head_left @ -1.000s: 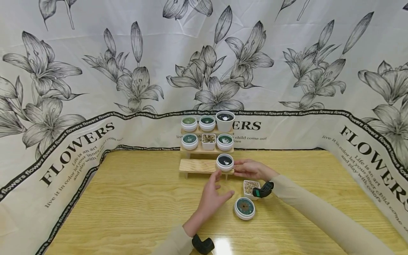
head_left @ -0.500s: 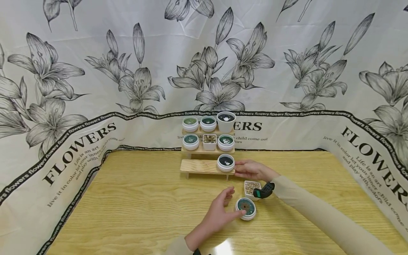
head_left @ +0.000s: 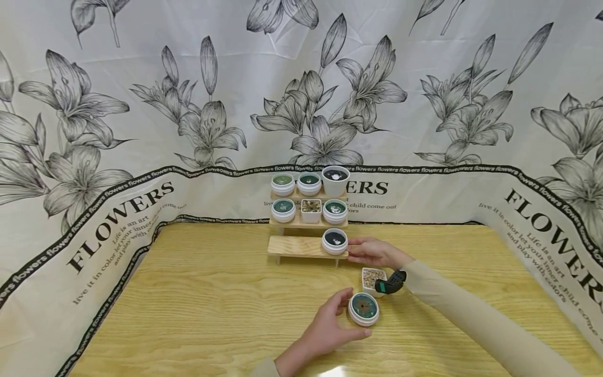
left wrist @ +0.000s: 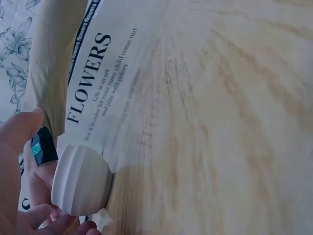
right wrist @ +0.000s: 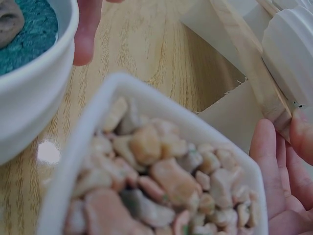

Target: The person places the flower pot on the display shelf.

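My left hand [head_left: 330, 319] reaches around the near left side of a round white pot [head_left: 364, 309] with a teal top and a brown centre. Its fingers are by the pot's left side and the thumb spreads below it; whether they touch cannot be told. In the left wrist view the same white pot [left wrist: 80, 181] sits between thumb and fingers. My right hand [head_left: 372, 251] pinches the right end of the lowest board of a tiered wooden stand [head_left: 292, 245]. Beside its thumb, a round white pot with a dark top [head_left: 335, 241] stands on that board.
A square white pot of pebbles [head_left: 373, 280] stands just behind the teal pot, under the right wrist. Several pots, including a square one [head_left: 311, 208], fill the two upper tiers. A flower-print cloth [head_left: 212, 173] hangs behind the wooden table [head_left: 198, 298].
My left hand has moved from the stand's front toward the near right, and its fingers and thumb now spread around the teal-topped pot. The right hand stays at the board's end.
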A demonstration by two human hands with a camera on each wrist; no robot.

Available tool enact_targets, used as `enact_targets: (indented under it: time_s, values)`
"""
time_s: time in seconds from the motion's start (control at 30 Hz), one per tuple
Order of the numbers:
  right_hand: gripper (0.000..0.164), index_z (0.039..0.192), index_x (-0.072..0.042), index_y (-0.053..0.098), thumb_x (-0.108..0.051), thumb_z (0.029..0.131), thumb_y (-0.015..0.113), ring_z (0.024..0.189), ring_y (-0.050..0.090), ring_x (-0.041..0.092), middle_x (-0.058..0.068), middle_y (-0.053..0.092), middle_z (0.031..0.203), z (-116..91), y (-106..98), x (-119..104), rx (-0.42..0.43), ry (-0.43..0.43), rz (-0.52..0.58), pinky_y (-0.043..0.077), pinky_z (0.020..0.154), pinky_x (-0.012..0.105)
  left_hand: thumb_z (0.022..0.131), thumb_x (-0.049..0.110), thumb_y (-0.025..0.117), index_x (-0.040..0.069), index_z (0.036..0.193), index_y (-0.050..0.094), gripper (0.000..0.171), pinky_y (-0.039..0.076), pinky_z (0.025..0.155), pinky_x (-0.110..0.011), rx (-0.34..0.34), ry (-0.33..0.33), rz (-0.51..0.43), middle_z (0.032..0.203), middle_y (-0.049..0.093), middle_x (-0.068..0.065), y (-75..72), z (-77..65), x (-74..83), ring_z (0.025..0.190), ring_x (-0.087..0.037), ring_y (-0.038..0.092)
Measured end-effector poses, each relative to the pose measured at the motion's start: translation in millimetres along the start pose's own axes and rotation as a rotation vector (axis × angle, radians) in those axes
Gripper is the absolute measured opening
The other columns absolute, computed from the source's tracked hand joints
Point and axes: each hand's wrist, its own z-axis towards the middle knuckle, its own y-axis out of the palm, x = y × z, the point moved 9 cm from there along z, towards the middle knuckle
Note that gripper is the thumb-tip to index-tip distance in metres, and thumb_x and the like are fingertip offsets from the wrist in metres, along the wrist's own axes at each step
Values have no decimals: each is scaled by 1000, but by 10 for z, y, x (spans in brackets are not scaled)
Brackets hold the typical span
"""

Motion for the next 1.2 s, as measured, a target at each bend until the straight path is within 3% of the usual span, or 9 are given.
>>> enact_targets:
  time_s: [0.23,0.67,0.87,1.2]
  values:
    - [54,147,14,12,3,100,37,82,66,5,0,66,91,-19,-24,19,18,22,9,56,79,17,75,32,82,6,144,38,86,44,104,-26,4,-2,7,141,49,-5,29,5,-13,123,-12,49]
    - [56,147,15,8,4,100,35,84,65,3,-3,64,94,19,-40,29,15,3,-14,55,81,16,68,15,86,1,138,45,82,49,94,-19,39,82,74,128,56,-9,46,92,3,114,-11,53]
    - [58,148,14,7,3,100,37,85,65,4,-2,65,95,23,-46,32,13,9,-9,55,82,17,68,14,86,1,134,50,77,50,90,-17,55,77,109,123,57,-8,48,121,8,109,-8,53]
    - [56,147,14,9,4,100,37,83,65,3,-2,65,93,16,-42,34,23,10,-14,55,81,16,67,12,86,1,131,51,74,50,88,-17,68,58,85,120,56,-6,53,144,10,106,-6,53]
